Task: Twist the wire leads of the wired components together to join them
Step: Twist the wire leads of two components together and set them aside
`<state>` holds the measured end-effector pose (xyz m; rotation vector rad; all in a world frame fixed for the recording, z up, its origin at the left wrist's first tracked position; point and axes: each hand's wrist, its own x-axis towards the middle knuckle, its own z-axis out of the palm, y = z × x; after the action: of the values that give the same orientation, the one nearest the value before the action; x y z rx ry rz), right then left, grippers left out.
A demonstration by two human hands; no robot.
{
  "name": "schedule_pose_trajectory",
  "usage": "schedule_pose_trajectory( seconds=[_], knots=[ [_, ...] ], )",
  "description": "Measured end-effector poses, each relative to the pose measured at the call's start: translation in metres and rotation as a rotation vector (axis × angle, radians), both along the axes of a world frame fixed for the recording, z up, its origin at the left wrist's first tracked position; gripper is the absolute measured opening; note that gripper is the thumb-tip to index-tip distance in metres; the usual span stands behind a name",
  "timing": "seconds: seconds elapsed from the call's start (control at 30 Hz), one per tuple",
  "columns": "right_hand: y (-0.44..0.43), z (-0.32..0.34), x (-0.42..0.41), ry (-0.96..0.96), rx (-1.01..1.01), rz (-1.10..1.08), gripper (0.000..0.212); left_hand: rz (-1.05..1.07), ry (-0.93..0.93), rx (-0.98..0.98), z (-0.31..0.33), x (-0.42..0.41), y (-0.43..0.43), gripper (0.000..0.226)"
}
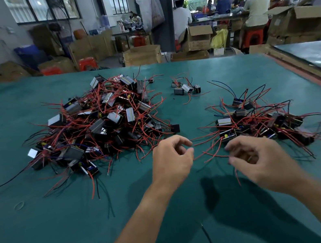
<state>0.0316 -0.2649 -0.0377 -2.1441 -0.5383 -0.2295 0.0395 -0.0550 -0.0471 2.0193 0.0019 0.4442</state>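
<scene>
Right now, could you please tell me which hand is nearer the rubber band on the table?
Left. The left hand is off to the rubber band's right; the right hand sits farther right still, by the smaller pile.

Tangled big pile (100,123) blocks left, smaller pile (262,122) right; mat (186,114) btwn them prob. passable.
</scene>
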Motion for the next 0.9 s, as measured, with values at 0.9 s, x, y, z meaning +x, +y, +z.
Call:
schedule_pose_trajectory(
  seconds=[0.9],
  knots=[
    [0.004,0.001,-0.003,0.081,-0.127,0.084,0.015,0.242,-0.02,0.664,0.016,0.072,0.066,0.018]
  ],
)
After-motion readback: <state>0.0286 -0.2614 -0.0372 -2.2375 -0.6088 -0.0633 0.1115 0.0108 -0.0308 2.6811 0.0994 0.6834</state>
